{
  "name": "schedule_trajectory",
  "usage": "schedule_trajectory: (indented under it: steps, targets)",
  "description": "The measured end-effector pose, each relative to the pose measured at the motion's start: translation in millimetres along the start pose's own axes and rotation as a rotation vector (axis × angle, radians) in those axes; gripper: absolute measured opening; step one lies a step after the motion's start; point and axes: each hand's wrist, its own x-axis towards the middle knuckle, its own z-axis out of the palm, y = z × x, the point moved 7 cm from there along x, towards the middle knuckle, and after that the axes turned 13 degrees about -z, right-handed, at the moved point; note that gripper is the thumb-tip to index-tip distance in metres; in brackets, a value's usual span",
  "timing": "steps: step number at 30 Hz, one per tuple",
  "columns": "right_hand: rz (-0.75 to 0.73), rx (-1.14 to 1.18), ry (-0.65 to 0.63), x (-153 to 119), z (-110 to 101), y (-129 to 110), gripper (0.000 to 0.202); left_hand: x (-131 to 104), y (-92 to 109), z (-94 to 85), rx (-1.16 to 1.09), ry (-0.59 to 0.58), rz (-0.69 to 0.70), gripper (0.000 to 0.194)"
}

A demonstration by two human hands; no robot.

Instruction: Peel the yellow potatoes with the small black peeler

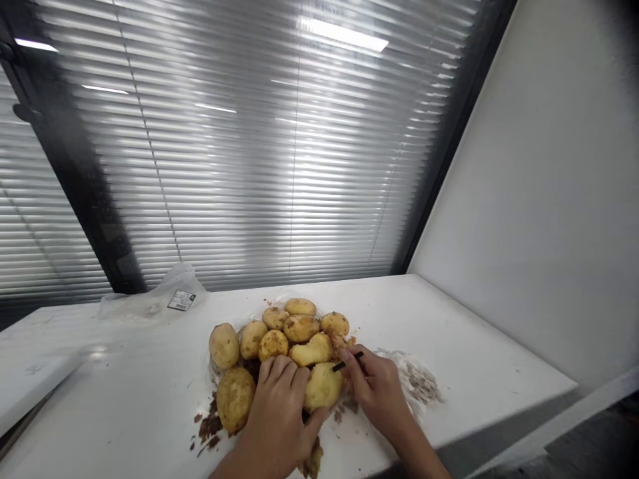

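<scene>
Near the front of the white table, my left hand [282, 409] is wrapped round a partly peeled, pale yellow potato [322, 386]. To its right, my right hand [374, 382] pinches a thin black tool [348, 361], whose tip touches the potato's upper right side. Several more potatoes lie in a pile just behind my hands, among them a peeled one [312, 350] and an oval one [301, 328]. A larger potato [235, 399] with its skin on rests left of my left hand.
Brown peelings [210, 426] lie at the pile's lower left. Clear plastic with dirt [419, 382] is on the right. A clear bag [157, 296] with a label lies at the back left of the table [479, 352]. Blinds [259, 153] and a wall [539, 199] stand behind.
</scene>
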Motion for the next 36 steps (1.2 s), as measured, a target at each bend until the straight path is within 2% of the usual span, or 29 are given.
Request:
schedule_trajectory:
  steps: [3,5,8,10,13,18,22,24,27,29,32,34,36]
  targets:
    - [-0.021,0.031,-0.05,-1.8,6.8,-2.7,0.032,0.0,1.0,-0.4,0.002,-0.004,0.011,0.023]
    - [-0.036,0.007,-0.032,-1.9,6.6,-3.0,0.032,0.2,0.7,-0.8,-0.007,-0.012,-0.001,0.021]
    - [0.02,-0.006,0.031,-1.2,1.2,3.0,0.032,-0.1,0.4,-1.0,-0.011,-0.021,-0.009,0.018]
    - [0.046,0.025,0.014,-0.4,1.1,5.4,0.033,-0.4,0.9,-0.5,-0.005,-0.021,0.002,0.019]
    - [0.007,0.049,-0.059,1.2,3.9,2.4,0.034,-0.3,1.3,-0.4,0.006,-0.005,0.01,0.022]
    - [-0.013,-0.019,-0.005,2.3,-5.1,0.5,0.032,0.6,1.8,0.0,0.011,-0.011,-0.007,0.019]
    - [-0.036,0.026,-0.061,1.0,-0.5,-1.3,0.034,-0.6,2.0,-1.0,0.01,-0.001,0.006,0.018]
    - [-0.054,-0.004,-0.047,0.6,-1.0,-1.3,0.033,-1.7,1.6,-0.9,0.022,0.0,0.014,0.021]
    - [0.012,-0.011,-0.005,-0.7,-4.2,4.6,0.033,-2.8,1.7,-0.3,0.028,-0.009,0.025,0.026]
    - [0.037,0.029,-0.043,-1.3,-2.2,5.6,0.033,-2.7,1.7,0.0,0.013,-0.019,0.018,0.025]
    - [-0.032,0.044,-0.108,0.0,-0.2,-0.4,0.033,-1.9,1.3,-0.3,0.009,-0.011,0.003,0.022]
    - [-0.07,-0.001,-0.085,1.9,-3.9,-2.4,0.032,-1.7,1.7,-1.4,0.015,0.011,0.009,0.023]
    - [-0.044,-0.008,-0.072,3.1,-5.6,0.1,0.032,-1.7,2.2,-1.7,0.012,0.015,0.019,0.023]
